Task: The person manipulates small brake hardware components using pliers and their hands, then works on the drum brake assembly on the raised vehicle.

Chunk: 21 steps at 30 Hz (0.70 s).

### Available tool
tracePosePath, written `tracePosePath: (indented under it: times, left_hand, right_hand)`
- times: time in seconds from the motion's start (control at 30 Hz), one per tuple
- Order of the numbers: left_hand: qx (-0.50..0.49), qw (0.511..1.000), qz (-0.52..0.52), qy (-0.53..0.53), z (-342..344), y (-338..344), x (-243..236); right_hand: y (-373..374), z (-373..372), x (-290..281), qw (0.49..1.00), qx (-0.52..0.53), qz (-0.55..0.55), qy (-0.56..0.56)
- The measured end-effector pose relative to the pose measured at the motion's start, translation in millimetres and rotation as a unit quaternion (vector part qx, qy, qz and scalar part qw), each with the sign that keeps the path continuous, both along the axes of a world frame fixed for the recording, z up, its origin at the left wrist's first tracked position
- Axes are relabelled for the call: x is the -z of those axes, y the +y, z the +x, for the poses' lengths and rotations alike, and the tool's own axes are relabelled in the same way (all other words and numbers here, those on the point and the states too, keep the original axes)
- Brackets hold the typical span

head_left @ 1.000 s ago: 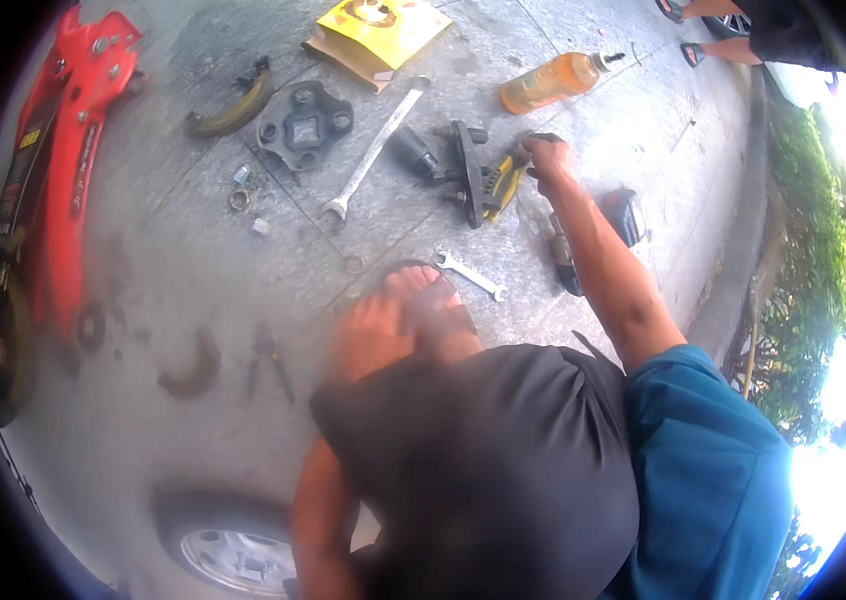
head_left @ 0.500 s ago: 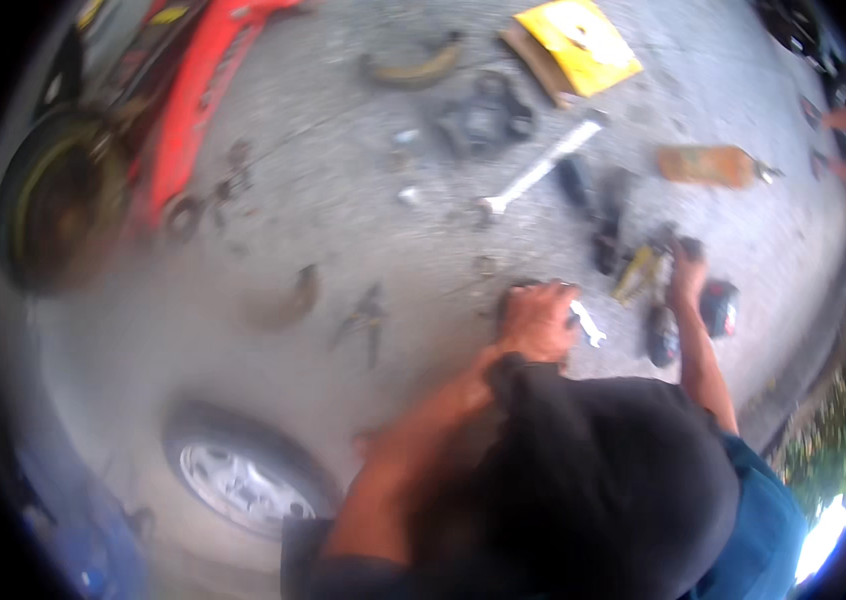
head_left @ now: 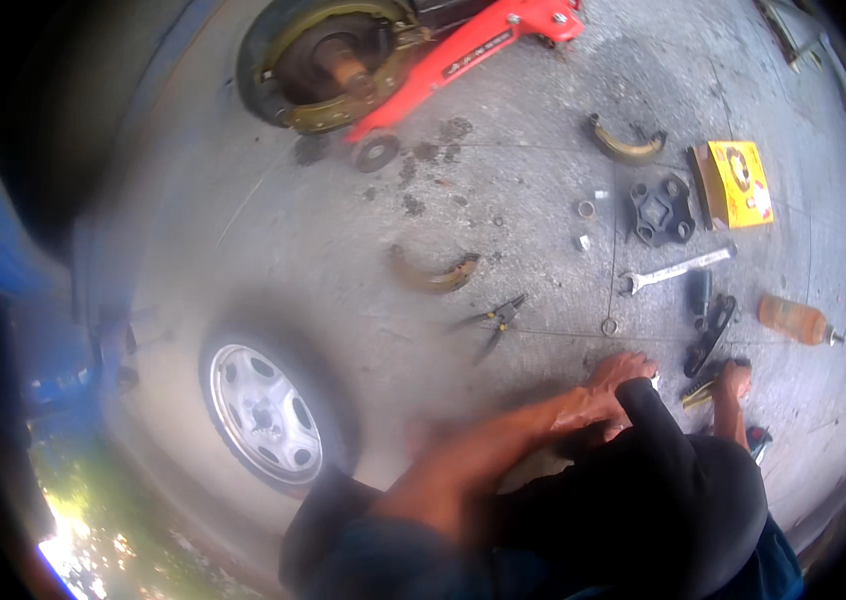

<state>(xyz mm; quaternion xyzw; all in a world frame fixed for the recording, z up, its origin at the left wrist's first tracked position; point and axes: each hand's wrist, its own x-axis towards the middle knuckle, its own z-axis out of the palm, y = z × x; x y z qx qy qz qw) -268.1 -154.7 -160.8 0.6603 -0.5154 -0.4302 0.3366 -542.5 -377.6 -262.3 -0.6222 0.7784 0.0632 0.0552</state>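
Note:
My left hand (head_left: 615, 388) is low over the floor with its fingers curled down. What they close on is hidden by the hand and my dark-clothed leg; a small pale, shiny bit shows by the fingertips. To its right, my right hand (head_left: 733, 379) is closed beside a yellow-handled tool (head_left: 698, 394). I cannot make out what lies inside that fist. Just beyond the hands are a long black tool (head_left: 711, 340), a black handle (head_left: 701, 290) and a large silver wrench (head_left: 678, 270). A small metal ring (head_left: 610, 326) lies past my left hand.
An orange bottle (head_left: 788, 318) lies at right, near a yellow box (head_left: 740, 187) and a dark four-lobed part (head_left: 661, 212). Brake shoes (head_left: 633, 150) and pliers (head_left: 503, 316) lie about. A wheel (head_left: 268, 412) is at left; a red jack (head_left: 483, 50) stands by a brake assembly (head_left: 328, 70).
The view has swung left, so floor things appear farther right. My right hand has drawn nearer to my body and to my left hand, which stays low with curled fingers.

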Motion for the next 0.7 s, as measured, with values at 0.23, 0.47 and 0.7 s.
tracePosePath:
  times: [0.23,0.47,0.7]
  left_hand:
    - [0.004,0.997,0.033,0.076,-17,6,30]
    - [-0.034,0.994,0.017,0.1,19,-7,-48]
    - [-0.284,0.941,-0.149,-0.105,44,-32,-88]
  right_hand:
    - [-26,-73,22,0.978,-0.016,-0.042,-0.202]
    - [8,82,-157,0.879,-0.156,-0.08,-0.444]
    - [76,320,-256,0.721,-0.332,0.079,-0.603]
